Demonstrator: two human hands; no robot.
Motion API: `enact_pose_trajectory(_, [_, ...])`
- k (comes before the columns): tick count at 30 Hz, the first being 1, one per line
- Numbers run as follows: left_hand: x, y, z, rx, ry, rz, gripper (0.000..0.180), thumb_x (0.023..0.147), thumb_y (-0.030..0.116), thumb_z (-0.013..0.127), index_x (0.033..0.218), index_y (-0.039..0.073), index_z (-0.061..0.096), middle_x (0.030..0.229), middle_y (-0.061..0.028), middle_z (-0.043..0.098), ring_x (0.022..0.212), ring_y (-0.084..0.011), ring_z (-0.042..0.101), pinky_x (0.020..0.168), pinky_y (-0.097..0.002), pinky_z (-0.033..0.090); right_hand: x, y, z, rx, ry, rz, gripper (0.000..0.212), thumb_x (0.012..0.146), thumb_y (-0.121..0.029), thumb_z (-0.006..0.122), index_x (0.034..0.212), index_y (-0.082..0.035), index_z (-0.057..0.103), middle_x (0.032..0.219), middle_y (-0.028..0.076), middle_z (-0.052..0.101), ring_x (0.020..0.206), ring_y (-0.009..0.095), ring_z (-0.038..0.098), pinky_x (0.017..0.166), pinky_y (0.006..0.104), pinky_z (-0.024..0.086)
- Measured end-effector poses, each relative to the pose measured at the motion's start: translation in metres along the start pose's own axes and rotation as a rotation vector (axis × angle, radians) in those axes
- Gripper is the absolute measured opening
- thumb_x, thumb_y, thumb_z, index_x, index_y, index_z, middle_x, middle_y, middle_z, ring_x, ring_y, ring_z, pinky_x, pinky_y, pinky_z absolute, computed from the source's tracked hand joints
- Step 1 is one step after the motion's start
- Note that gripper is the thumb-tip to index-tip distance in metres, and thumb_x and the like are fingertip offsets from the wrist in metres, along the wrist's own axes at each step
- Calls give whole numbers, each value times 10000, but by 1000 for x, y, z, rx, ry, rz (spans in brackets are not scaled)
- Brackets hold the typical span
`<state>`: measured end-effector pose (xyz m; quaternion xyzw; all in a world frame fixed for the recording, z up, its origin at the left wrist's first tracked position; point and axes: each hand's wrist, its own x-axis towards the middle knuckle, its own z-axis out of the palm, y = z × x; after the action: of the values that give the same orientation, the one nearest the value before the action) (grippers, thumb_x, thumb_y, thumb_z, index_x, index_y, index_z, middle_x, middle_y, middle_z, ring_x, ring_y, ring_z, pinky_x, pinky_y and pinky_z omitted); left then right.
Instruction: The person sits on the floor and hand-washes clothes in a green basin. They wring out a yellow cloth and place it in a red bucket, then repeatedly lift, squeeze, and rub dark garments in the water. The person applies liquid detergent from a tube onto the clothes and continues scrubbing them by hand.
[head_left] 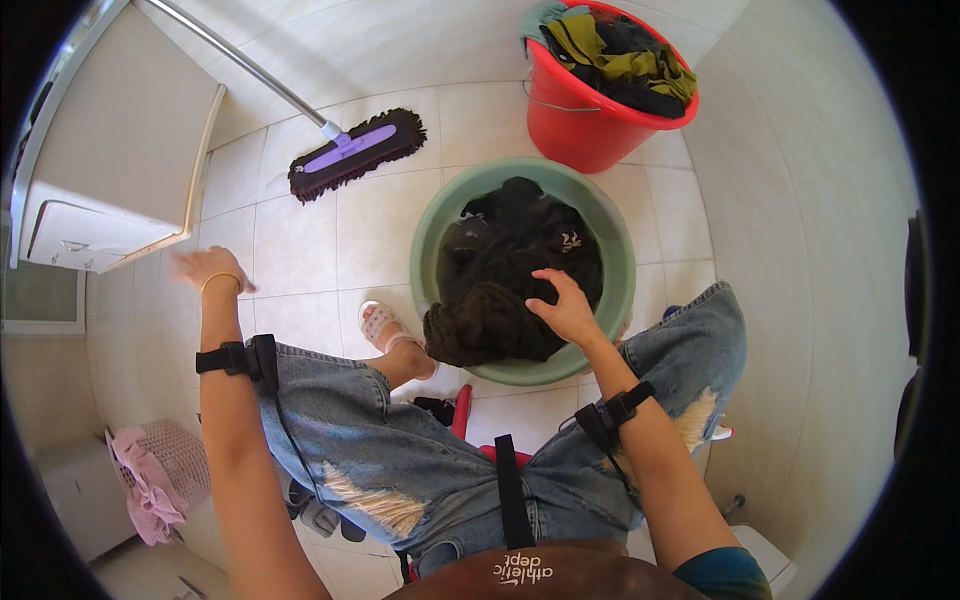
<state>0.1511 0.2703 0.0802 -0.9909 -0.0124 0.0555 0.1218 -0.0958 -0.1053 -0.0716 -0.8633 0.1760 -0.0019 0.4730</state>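
Note:
A round green basin (424, 225) stands on the floor between my feet, with dark wet clothes (520, 235) in water inside it. At its near side a bunched dark brown cloth (480, 325) is heaped up against the rim. My right hand (565, 308) is over the basin, just right of that bunched cloth, fingers apart and curved, holding nothing; whether it touches the clothes I cannot tell. Out to the left, away from the basin, my left hand (210, 268) is raised near the white cabinet. Its fingers are blurred, but the thumb sticks out and nothing shows in it.
Behind the basin a red bucket (570, 120) is piled with dark and olive clothes (620, 60). A mop (350, 150) with a purple head plate lies at the back left. The white cabinet (120, 150) stands at left; below it is a basket (175, 460) with a pink cloth (148, 485).

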Motion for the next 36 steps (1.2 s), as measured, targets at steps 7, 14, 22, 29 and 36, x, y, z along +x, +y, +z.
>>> enact_pose_trajectory(7, [6,28,1,102,-267,-120,612,750,191,617,1311,316,408,1471,-126,118,1355,-350,-14,953,-678,198,24,6,89,-309,-38,47,772,691,-318,683,1325,-56,328,1192,148,510,1163,301,425,960,378,356])
enact_pose_trajectory(14, [-42,96,79,-472,-343,498,1228,480,612,747,1424,202,77,1438,-193,188,1301,-481,107,966,-685,123,10,13,76,27,-396,262,552,655,-211,658,1142,-3,502,982,154,618,851,270,598,796,334,455])
enact_pose_trajectory(22, [-150,219,136,-542,-577,929,719,579,421,750,1213,174,518,1352,-114,383,1310,-417,178,1043,-505,198,-58,-26,-65,1506,70,129,513,597,27,500,1110,48,511,1067,171,579,1014,311,543,884,378,437])
enact_pose_trajectory(29, [-184,190,32,-1797,-736,902,482,734,189,651,1172,28,532,1309,-127,435,1276,-291,327,1009,-379,313,-81,-53,-111,1446,-6,-124,518,709,-228,630,1150,19,511,1191,189,515,1128,321,481,996,450,352])
enact_pose_trajectory(36, [-187,237,2,-1782,-612,362,507,775,289,651,1160,15,466,1082,-160,562,1006,-255,565,821,-339,452,-33,-34,-3,1631,231,425,381,877,-218,547,1216,-64,464,1115,80,548,1004,181,541,856,330,450])
